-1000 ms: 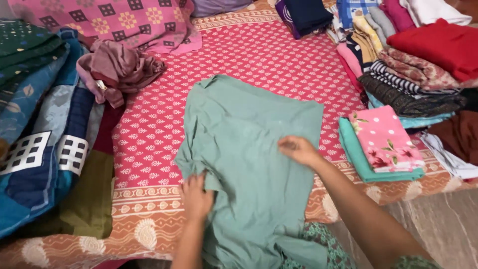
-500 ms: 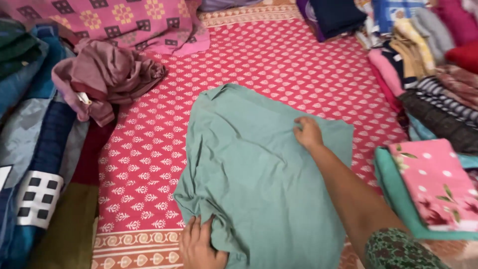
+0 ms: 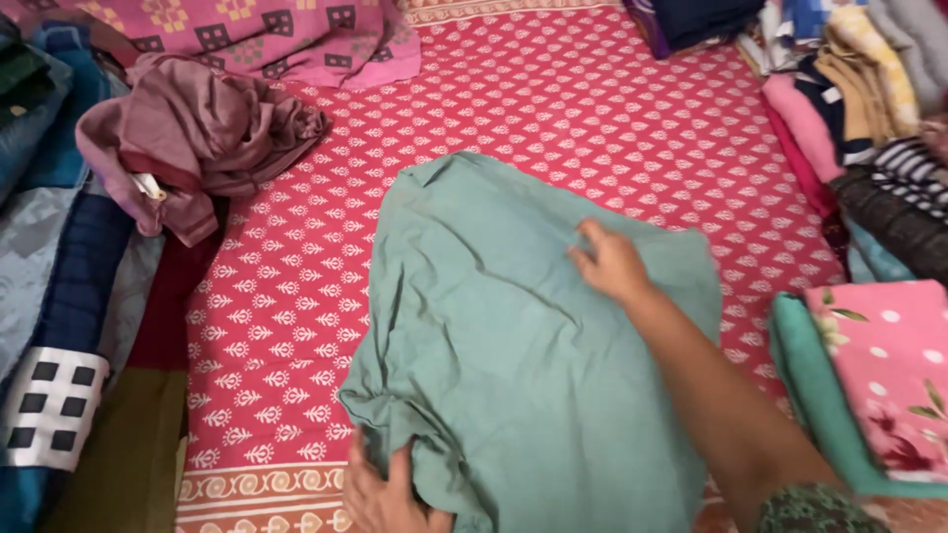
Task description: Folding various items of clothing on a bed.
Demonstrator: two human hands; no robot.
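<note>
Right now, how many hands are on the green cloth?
2. The right hand lies flat on the middle of the green cloth. The left hand holds its near edge at the bottom, partly cut off by the frame.

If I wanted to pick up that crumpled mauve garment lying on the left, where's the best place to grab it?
Grab the mauve garment at its bunched top folds, coming down from above. It lies heaped on the red printed bedspread, so the raised ridges give fingers something to pinch; its edges lie low against neighbouring fabrics.

A home bedroom: a bed under a red printed bedsheet [image 3: 612,128], folded clothes [image 3: 869,118] stacked at 2 o'clock, crumpled laundry [image 3: 197,138] at 10.
</note>
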